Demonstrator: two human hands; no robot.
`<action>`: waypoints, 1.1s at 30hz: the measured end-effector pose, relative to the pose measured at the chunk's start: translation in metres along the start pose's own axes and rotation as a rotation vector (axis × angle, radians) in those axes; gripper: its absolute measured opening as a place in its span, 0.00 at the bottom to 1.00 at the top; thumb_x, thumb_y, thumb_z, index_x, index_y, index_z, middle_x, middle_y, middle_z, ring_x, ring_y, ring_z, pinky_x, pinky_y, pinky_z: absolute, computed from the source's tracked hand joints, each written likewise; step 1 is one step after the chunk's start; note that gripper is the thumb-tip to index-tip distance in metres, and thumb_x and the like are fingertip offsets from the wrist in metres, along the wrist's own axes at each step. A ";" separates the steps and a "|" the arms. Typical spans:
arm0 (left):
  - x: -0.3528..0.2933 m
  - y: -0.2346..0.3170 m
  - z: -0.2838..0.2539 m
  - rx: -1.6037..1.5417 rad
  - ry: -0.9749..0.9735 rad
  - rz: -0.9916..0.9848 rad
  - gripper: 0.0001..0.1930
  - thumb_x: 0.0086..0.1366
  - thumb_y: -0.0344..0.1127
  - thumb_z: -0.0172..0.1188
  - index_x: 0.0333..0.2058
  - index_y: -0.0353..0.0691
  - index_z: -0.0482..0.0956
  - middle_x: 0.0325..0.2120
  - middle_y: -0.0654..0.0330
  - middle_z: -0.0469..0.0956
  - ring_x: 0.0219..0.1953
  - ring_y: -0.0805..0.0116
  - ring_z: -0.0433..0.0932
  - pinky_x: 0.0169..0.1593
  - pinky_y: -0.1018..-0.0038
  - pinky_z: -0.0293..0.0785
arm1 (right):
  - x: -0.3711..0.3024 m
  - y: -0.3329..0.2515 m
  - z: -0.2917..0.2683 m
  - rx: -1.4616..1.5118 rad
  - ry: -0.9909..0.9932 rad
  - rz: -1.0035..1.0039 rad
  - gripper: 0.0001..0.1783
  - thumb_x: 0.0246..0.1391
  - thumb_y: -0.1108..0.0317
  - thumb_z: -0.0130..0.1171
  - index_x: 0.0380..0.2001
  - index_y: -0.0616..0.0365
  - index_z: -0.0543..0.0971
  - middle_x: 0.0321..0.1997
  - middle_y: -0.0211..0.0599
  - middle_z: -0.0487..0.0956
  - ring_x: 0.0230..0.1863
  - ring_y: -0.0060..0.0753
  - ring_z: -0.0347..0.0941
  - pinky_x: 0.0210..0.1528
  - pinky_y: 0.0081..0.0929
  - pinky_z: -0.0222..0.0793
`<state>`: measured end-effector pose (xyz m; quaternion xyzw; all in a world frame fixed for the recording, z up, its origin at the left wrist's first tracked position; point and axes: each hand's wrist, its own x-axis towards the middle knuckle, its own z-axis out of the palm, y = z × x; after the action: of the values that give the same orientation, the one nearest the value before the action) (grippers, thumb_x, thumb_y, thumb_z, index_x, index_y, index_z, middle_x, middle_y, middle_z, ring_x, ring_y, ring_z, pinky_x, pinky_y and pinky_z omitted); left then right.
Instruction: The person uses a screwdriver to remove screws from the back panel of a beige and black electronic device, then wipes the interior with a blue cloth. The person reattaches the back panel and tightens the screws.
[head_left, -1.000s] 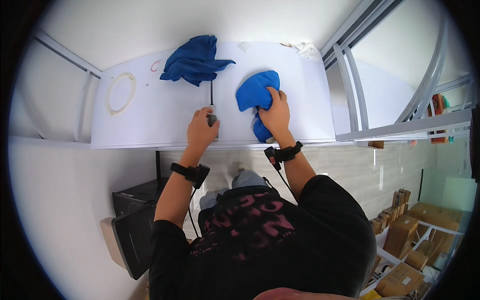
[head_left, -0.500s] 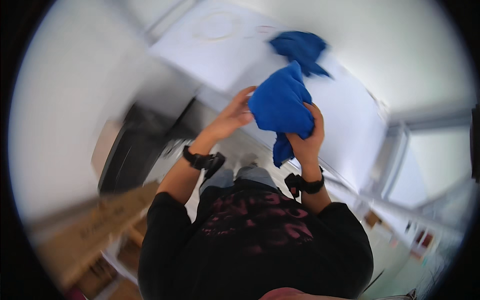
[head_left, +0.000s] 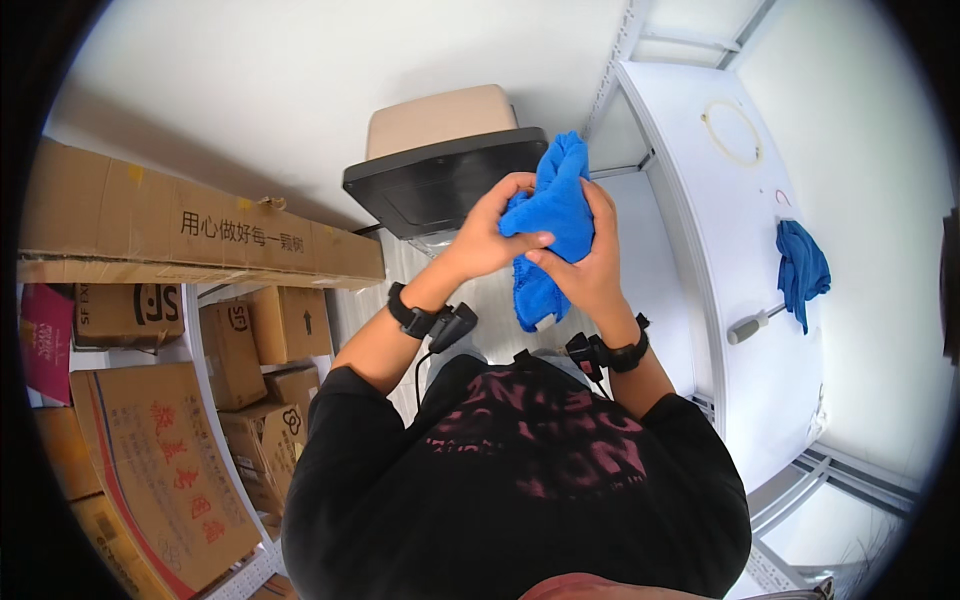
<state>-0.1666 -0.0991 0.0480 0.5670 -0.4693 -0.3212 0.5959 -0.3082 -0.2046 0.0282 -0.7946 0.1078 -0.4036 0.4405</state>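
Note:
A bright blue cloth [head_left: 566, 217], bunched up, is gripped between both my hands in front of my body. My left hand [head_left: 502, 228] closes on its left side, thumb pressed on the front. On the right side my right hand [head_left: 590, 250] grips it, its thumb nearly meeting the other one. One end of the cloth points up past the fingers; a loose fold with a small pale tag hangs below. Another, darker blue cloth [head_left: 803, 268] lies crumpled on the white table [head_left: 755, 400] at the right, beside a tool with a grey-white handle [head_left: 748, 327].
Ahead stands a black-and-beige bin [head_left: 440, 160] against the wall. At the left, a long cardboard box [head_left: 200, 225] lies above shelves of several cartons [head_left: 170, 470]. A pale ring [head_left: 733, 132] of cord or tubing lies at the table's far end.
My body has turned left, away from the table toward the bin. The left hand, earlier loosely at the cloth's edge, now grips it, and the cloth is bunched tighter.

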 end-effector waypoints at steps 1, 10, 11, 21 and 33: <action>-0.007 0.001 -0.023 -0.063 -0.017 -0.038 0.29 0.53 0.25 0.67 0.53 0.40 0.67 0.44 0.61 0.72 0.45 0.72 0.71 0.49 0.72 0.70 | 0.007 0.002 0.015 -0.031 0.006 -0.031 0.48 0.36 0.64 0.73 0.61 0.55 0.60 0.61 0.53 0.61 0.61 0.53 0.60 0.58 0.43 0.62; -0.064 -0.020 -0.225 0.869 0.407 0.128 0.31 0.47 0.31 0.70 0.51 0.35 0.71 0.48 0.50 0.73 0.45 0.54 0.75 0.47 0.65 0.73 | 0.075 -0.004 0.102 -0.786 0.230 0.095 0.36 0.36 0.73 0.61 0.56 0.47 0.71 0.64 0.45 0.64 0.61 0.54 0.62 0.59 0.41 0.64; -0.064 -0.031 -0.233 0.780 0.373 0.055 0.31 0.47 0.32 0.70 0.51 0.35 0.71 0.47 0.50 0.73 0.45 0.54 0.75 0.47 0.65 0.73 | 0.080 0.000 0.108 -0.813 0.218 0.089 0.36 0.36 0.73 0.61 0.56 0.47 0.72 0.64 0.44 0.64 0.62 0.53 0.62 0.58 0.41 0.65; -0.056 -0.088 -0.257 0.584 0.291 -0.124 0.20 0.50 0.35 0.70 0.42 0.36 0.78 0.30 0.50 0.79 0.31 0.58 0.77 0.35 0.68 0.74 | 0.088 -0.016 0.191 -0.866 0.005 0.181 0.31 0.31 0.71 0.61 0.48 0.44 0.78 0.56 0.38 0.73 0.57 0.44 0.68 0.53 0.35 0.70; -0.057 -0.106 -0.265 0.594 0.322 0.020 0.14 0.51 0.30 0.63 0.37 0.34 0.79 0.28 0.47 0.78 0.30 0.53 0.79 0.34 0.67 0.75 | 0.091 -0.054 0.265 -0.556 -0.236 0.009 0.28 0.30 0.70 0.62 0.43 0.47 0.79 0.53 0.38 0.74 0.54 0.46 0.70 0.47 0.35 0.74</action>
<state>0.0742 0.0361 -0.0449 0.7546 -0.4478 -0.0710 0.4743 -0.0640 -0.0585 0.0453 -0.9257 0.1659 -0.2615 0.2174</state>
